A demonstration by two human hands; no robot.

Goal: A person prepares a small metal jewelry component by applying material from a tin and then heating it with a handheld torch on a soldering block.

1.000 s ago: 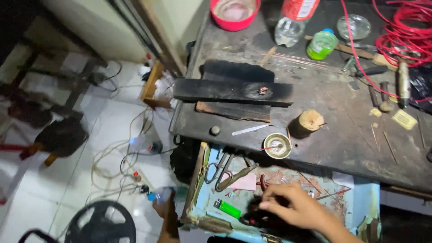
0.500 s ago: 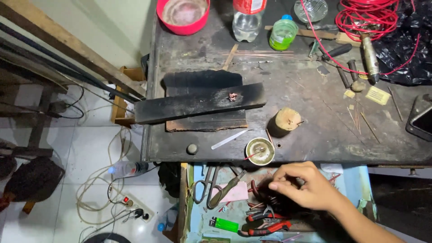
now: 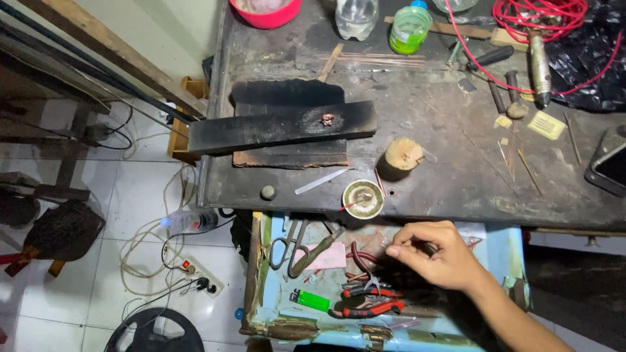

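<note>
Head view: right hand (image 3: pixel 438 255) over the open pale-blue drawer (image 3: pixel 505 251) under the workbench (image 3: pixel 443 176).
Fingertips pinched together, on what cannot be told. Just left, red-handled pliers (image 3: pixel 368 306) lie long axis left-right, handles pointing right; green lighter (image 3: pixel 310 300) and scissors (image 3: pixel 291 244) beside. Left hand is out of view.

Only your right hand (image 3: pixel 438 257) is in frame, lower centre-right. The forearm comes in from the bottom right corner, angled up and left, wrist roughly straight. Back of the hand faces the camera, palm down. Fingers (image 3: pixel 407 238) are curled in, with thumb and index tips pinched together at the hand's upper left edge. Can't tell if anything sits between them. Left hand isn't in view.
</note>
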